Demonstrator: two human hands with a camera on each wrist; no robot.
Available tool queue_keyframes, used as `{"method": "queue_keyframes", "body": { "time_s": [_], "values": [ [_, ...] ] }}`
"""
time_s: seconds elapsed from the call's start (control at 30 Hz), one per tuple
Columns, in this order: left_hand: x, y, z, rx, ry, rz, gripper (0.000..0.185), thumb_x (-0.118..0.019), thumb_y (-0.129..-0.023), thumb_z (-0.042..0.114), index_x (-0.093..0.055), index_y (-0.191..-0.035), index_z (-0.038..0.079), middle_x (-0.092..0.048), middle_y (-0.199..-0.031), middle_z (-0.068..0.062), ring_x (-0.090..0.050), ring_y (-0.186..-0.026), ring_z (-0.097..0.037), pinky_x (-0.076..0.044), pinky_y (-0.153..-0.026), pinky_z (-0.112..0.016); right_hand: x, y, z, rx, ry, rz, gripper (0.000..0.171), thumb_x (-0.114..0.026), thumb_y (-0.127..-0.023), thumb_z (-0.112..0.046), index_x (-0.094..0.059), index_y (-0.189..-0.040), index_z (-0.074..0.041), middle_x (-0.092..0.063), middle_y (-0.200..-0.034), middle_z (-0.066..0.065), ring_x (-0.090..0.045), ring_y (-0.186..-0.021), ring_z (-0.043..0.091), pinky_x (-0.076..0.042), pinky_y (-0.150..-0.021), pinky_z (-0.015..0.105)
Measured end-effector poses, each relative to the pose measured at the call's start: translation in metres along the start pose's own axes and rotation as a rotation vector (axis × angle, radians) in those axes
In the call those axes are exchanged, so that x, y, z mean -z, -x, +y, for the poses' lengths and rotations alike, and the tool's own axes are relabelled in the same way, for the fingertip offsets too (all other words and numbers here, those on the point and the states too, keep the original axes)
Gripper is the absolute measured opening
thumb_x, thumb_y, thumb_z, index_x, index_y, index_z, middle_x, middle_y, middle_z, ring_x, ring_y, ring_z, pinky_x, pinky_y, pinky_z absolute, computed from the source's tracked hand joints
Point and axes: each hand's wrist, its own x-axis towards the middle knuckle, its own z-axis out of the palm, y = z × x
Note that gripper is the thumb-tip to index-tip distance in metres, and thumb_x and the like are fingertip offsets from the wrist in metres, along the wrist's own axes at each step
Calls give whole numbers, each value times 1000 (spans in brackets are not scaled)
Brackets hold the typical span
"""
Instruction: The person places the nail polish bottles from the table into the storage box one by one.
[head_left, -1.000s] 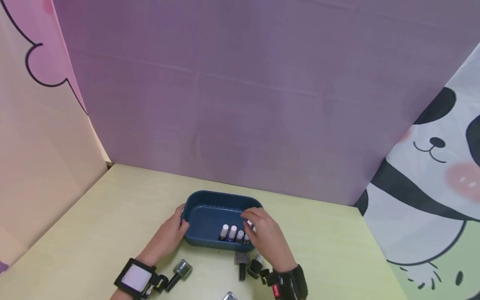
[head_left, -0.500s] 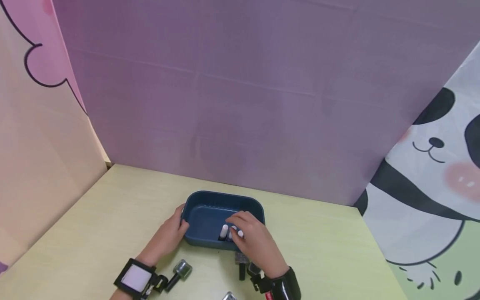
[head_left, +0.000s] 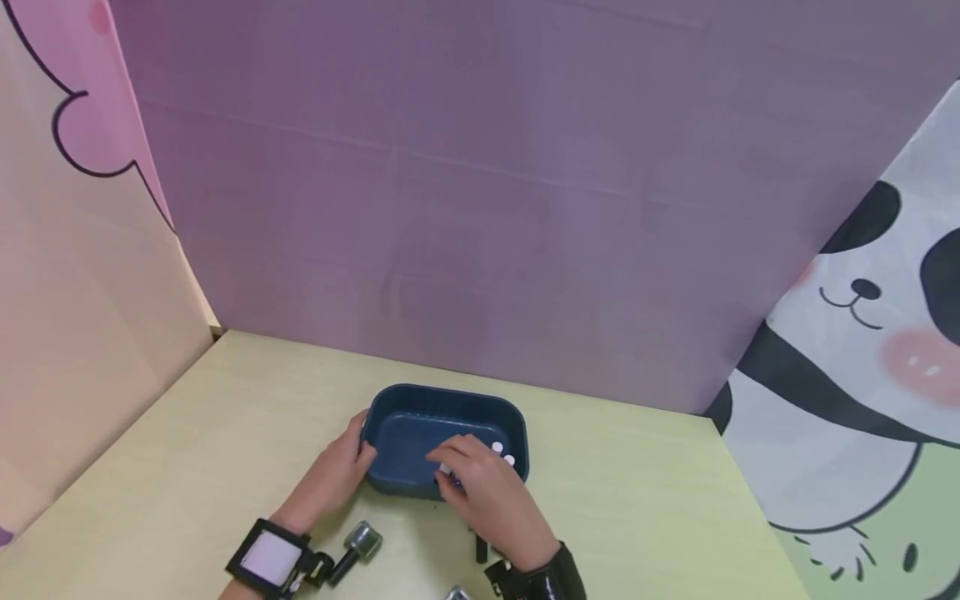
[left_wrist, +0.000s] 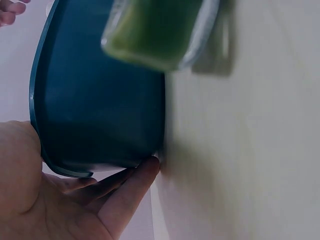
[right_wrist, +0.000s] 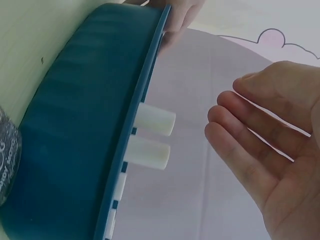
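My left hand (head_left: 341,467) grips the left end of a dark blue tray (head_left: 401,482), thumb at the rim and fingers against the outer wall. Along the tray's near side stand several small bottles with white caps (right_wrist: 150,150), probably nail polish. Over that row hovers my right hand (head_left: 487,496), its fingers loosely bent. A gap separates its fingertips (right_wrist: 216,131) from the caps in the right wrist view, and nothing is held. In the head view this hand hides most of the row, though white caps (head_left: 497,447) show at the right.
On the table (head_left: 637,500), a green nail polish bottle (head_left: 364,540) with a black cap lies near my left wrist. A black cap (head_left: 481,547) shows below my right hand. Another bottle (head_left: 457,593) is cut off at the bottom edge. A purple backdrop (head_left: 450,208) rises behind.
My right hand has moved left along the row of bottles, from the tray's right end toward its middle, uncovering white caps at the right. My left hand and the tray stay put.
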Motion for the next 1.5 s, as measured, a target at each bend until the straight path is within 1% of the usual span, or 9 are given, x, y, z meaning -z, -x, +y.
{"method": "queue_keyframes", "body": {
  "time_s": [0.17,0.27,0.43,0.67,0.77,0.83,1.03,1.27,1.5],
  "values": [
    [0,-1,0,10,-1,-3,58,-45,-100,13,-26,-153,-4,-60,-111,-21,-51,-73,-18,-42,-63,-31,1,-1,-6,23,2,-9,21,-71,-92,-17,-72,-112,-17,-67,-108,-6,-62,-99,6,-49,-80,14],
    [0,-1,0,17,7,-7,58,-44,-100,13,-26,-153,-3,-59,-110,-20,-50,-71,-17,-40,-62,-31,0,-2,-10,29,7,-18,20,-70,-92,-17,-72,-112,-17,-67,-107,-6,-62,-97,6,-48,-80,13],
    [-1,0,0,10,17,-5,58,-45,-100,12,-26,-153,-3,-58,-116,-21,-50,-71,-17,-41,-60,-30,-4,-4,-14,59,25,-25,20,-72,-90,-17,-72,-111,-15,-68,-106,-7,-62,-97,6,-49,-82,14],
    [-1,0,-2,-12,13,1,57,-45,-101,12,-27,-152,-3,-59,-121,-22,-53,-79,-20,-43,-66,-32,-15,-5,-20,101,68,-39,21,-74,-87,-17,-73,-109,-14,-69,-105,-6,-64,-97,7,-50,-88,18],
    [0,0,-3,-17,15,-3,57,-45,-101,12,-26,-153,-2,-58,-125,-24,-54,-82,-21,-44,-69,-33,-20,-6,-22,121,81,-49,21,-75,-87,-18,-73,-108,-15,-70,-104,-7,-63,-95,5,-50,-87,17],
    [0,0,-3,-19,14,-6,57,-45,-101,12,-26,-153,-2,-57,-128,-25,-55,-85,-22,-45,-72,-35,-22,-6,-25,138,86,-59,20,-75,-87,-18,-73,-107,-16,-69,-102,-8,-62,-92,4,-49,-83,14],
    [1,0,-2,-22,8,-6,57,-44,-102,13,-25,-153,-3,-52,-138,-28,-56,-94,-24,-47,-81,-41,-27,-5,-31,161,96,-126,20,-75,-87,-21,-73,-107,-18,-68,-104,-9,-60,-92,2,-48,-80,12],
    [2,1,0,-8,9,-13,58,-44,-102,13,-24,-153,-3,-52,-138,-27,-55,-92,-24,-45,-76,-37,-33,-5,-38,169,84,-240,23,-73,-90,-22,-72,-112,-17,-68,-107,-9,-61,-97,1,-48,-80,11],
    [2,2,1,-20,4,2,57,-45,-102,13,-26,-153,-3,-51,-139,-28,-55,-95,-25,-47,-82,-42,-42,-5,-43,204,69,-240,20,-73,-88,-17,-73,-108,-18,-69,-106,-11,-60,-95,-1,-46,-83,10]
  ]
}}
